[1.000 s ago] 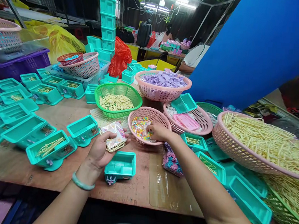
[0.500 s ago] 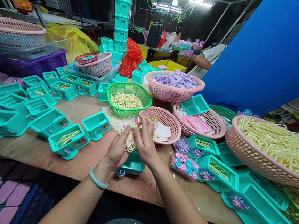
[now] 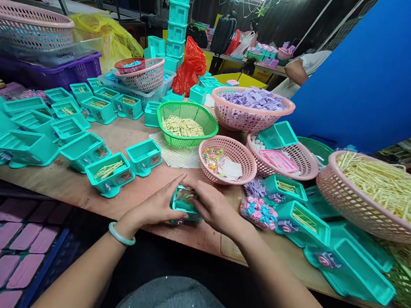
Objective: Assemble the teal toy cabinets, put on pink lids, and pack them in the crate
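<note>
A small teal plastic box [image 3: 193,215] stands near the table's front edge between my two hands. My left hand [image 3: 158,205] is at its left side, thumb along the near wall and fingers along the far side. Over the box's right part my right hand [image 3: 213,205] curves, fingers together and reaching down to the opening. Small pale and yellowish pieces [image 3: 184,195] show inside, partly covered by the right fingers. Whether those fingers still grip a piece is hidden. Just behind is a pink basket [image 3: 249,173] with colourful small packets and white cards.
A green basket [image 3: 212,131] of pale yellow sticks stands behind. Teal boxes [image 3: 144,157] crowd the left and right. Pink baskets hold purple pieces [image 3: 255,100] and yellow sticks [image 3: 386,184]. A bag of pink and blue roses [image 3: 259,213] lies right of my hand.
Both hands have come down from above the table to the teal box. The pieces they held together are now at the box's opening. The view has tilted downward.
</note>
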Demonstrator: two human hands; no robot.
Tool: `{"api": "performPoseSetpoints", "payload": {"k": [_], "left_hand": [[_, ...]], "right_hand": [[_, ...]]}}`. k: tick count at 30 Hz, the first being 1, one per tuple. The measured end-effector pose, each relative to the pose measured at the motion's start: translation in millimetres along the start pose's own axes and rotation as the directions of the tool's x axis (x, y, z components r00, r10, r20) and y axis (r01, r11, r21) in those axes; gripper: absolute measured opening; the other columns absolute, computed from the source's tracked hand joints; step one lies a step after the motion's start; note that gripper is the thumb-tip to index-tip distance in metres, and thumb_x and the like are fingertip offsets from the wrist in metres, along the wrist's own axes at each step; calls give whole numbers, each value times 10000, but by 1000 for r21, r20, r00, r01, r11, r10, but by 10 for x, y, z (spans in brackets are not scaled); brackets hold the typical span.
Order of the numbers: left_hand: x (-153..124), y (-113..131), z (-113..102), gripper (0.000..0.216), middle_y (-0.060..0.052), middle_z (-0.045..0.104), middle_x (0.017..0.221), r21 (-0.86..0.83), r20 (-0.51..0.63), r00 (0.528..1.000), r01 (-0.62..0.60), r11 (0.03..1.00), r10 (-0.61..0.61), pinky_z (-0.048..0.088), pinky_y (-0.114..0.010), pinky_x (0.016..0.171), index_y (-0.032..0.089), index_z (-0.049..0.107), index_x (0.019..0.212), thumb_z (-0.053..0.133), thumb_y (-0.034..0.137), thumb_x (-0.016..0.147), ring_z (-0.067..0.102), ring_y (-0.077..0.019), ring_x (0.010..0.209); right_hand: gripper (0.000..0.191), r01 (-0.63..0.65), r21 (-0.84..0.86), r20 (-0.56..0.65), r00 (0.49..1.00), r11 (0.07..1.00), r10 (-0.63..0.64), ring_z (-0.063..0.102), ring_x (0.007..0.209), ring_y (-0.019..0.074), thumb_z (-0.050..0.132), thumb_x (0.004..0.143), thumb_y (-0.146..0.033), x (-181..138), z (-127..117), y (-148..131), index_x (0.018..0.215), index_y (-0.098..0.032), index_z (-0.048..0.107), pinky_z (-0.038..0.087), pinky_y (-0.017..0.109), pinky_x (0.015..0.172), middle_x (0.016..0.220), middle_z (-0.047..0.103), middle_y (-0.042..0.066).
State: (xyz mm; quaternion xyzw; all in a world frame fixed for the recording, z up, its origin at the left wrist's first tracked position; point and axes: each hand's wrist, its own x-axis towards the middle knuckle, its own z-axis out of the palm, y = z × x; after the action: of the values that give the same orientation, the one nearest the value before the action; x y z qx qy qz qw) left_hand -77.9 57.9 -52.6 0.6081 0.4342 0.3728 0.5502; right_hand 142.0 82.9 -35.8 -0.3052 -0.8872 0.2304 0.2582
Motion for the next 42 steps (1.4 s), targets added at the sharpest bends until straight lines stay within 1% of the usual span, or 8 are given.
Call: {"api": "performPoseSetpoints", "payload": {"k": [5, 10, 16, 21, 26, 30, 34, 42], "left_hand": [[-21, -78, 23, 1012, -136, 444, 1638, -51, -42, 999, -22, 998, 20, 195, -519, 1299, 248, 506, 1514, 899, 105, 592, 375, -345, 1539], [-44, -68, 35, 1010, -120, 453, 1633, -53, 20, 998, -58, 997, 59, 285, -483, 1273, 275, 475, 1542, 892, 118, 635, 438, -322, 1504], [7, -59, 137, 1020, -132, 551, 1542, -24, 29, 1000, 9, 1000, -8, 344, -479, 1237, 255, 487, 1538, 914, 146, 618, 525, -328, 1426], [63, -47, 199, 935, -125, 575, 1518, -135, 55, 998, -7, 991, 15, 366, -487, 1220, 239, 567, 1462, 909, 136, 597, 503, -335, 1445], [216, 22, 250, 599, -100, 754, 1157, 203, 25, 1000, -14, 979, 9, 526, -461, 1060, 195, 662, 1284, 787, 145, 701, 697, -319, 1147], [405, 133, 368, 431, -102, 760, 1115, 499, 45, 998, 11, 866, -38, 490, -523, 1082, 199, 722, 1066, 779, 73, 658, 681, -378, 1153], [421, 281, 470, 366, -167, 703, 1275, 751, 51, 996, 10, 660, -73, 453, -540, 1119, 165, 693, 1141, 718, 88, 783, 625, -395, 1272], [488, 380, 556, 275, -114, 689, 1253, 908, 86, 987, -21, 418, -136, 555, -515, 1000, 140, 663, 1208, 664, 290, 978, 673, -266, 1150]], "right_hand": [[535, -59, -344, 153, 981, 937, 118, 599, 1211, 332, 537, 961, -91, -5, 225, -71, 1484, -196, 499, 525, 566, 993, 1350, 626, 204], [706, -27, -204, 80, 996, 979, 44, 296, 1538, 336, 563, 956, -146, -152, 150, -52, 1600, -261, 297, 371, 593, 1201, 1605, 396, 160], [250, -212, -244, -69, 977, 946, 201, 580, 1054, 280, 547, 930, -83, -220, 148, -16, 1132, -202, 633, 511, 457, 945, 1125, 630, 128], [281, -235, -237, -2, 970, 943, 241, 571, 1007, 254, 707, 813, -119, -126, -6, 15, 1047, -192, 568, 501, 398, 897, 1070, 613, 83], [298, -264, -259, 25, 960, 929, 280, 587, 1047, 232, 702, 832, -143, -154, -123, 27, 1071, -205, 535, 484, 344, 880, 1114, 609, 70], [226, -273, -350, 49, 950, 896, 308, 581, 1010, 249, 619, 834, -53, -125, -67, 54, 999, -195, 560, 461, 349, 844, 1048, 618, 84], [221, -274, -401, 47, 947, 874, 318, 568, 1030, 252, 599, 844, -53, -103, -57, 31, 1006, -197, 553, 457, 344, 846, 1077, 614, 97], [224, -292, -373, 72, 937, 881, 341, 587, 1093, 257, 610, 830, -49, -86, -145, 29, 1002, -183, 559, 480, 359, 904, 1139, 610, 114]]}}
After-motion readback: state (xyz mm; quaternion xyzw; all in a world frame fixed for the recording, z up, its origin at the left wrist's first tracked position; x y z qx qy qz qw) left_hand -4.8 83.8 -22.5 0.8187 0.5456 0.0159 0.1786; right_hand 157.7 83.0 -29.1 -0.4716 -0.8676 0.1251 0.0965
